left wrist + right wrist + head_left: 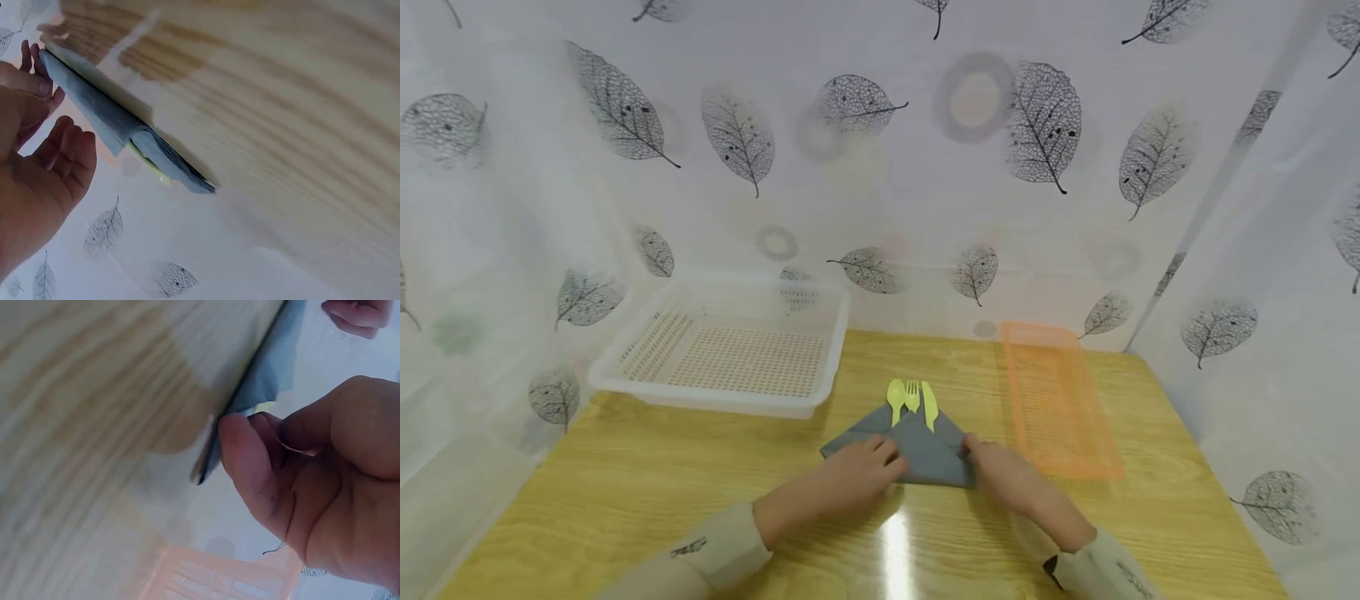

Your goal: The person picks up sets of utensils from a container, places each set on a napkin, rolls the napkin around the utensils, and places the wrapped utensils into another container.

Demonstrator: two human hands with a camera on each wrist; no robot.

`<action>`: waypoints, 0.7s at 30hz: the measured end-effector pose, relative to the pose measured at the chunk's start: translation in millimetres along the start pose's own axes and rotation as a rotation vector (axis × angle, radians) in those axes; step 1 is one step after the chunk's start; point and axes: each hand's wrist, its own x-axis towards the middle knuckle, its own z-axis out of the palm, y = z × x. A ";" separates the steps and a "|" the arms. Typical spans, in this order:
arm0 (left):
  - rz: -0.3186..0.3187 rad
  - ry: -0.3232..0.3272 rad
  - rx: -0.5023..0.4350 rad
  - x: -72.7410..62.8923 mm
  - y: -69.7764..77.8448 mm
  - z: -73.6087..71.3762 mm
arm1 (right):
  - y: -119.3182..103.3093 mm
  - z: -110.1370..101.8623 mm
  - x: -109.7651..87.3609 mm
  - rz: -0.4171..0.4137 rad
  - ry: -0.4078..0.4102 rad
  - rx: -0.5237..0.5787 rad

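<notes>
A folded grey napkin [928,454] lies on the table, with a yellow-green spoon [896,393], fork [912,395] and knife [929,402] tucked in its fold, tops sticking out at the far side. My left hand [859,473] is over the napkin's near left part; the left wrist view shows its fingers loosely bent, with nothing between them. At the napkin's right corner, my right hand [1006,477] pinches the cloth edge between thumb and fingers. From the right wrist view, the fingers [247,459] partly hide that corner.
A white perforated basket [722,400] stands at the back left of the wooden table [700,467]. Right of the napkin is an orange perforated basket [1063,400], close to my right hand. A leaf-patterned curtain [910,200] surrounds the table at the back and sides.
</notes>
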 end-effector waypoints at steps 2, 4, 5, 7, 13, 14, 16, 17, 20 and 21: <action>0.017 -0.005 0.043 4.8 3.2 1.1 | 0.8 -2.6 -1.4 -0.003 0.020 0.006; 0.021 -0.029 0.095 9.7 5.1 2.9 | 1.5 -5.8 -3.2 -0.026 0.042 0.002; 0.024 -0.040 0.111 11.8 5.5 3.8 | 2.0 -7.4 -4.4 -0.031 0.052 0.010; 0.036 -0.066 0.141 15.9 5.0 5.1 | 1.1 -11.4 -7.6 -0.029 0.062 0.034; 0.076 -0.182 0.106 25.3 -2.0 8.0 | -0.5 -13.4 -15.6 0.053 0.055 0.093; 0.077 -0.207 0.097 26.9 -3.2 8.7 | -1.2 -12.9 -16.1 0.070 0.057 0.085; 0.078 -0.251 0.084 29.8 -5.5 10.4 | -3.1 -11.3 -16.9 0.103 0.061 0.054; 0.079 -0.263 0.088 31.2 -6.4 11.6 | -3.8 -10.1 -17.1 0.109 0.059 0.038; 0.085 -0.283 0.099 34.1 -7.7 14.2 | -5.9 -5.9 -16.3 0.132 0.053 -0.025; 0.087 -0.284 0.098 34.6 -7.8 15.1 | -6.2 -4.5 -16.3 0.134 0.054 -0.044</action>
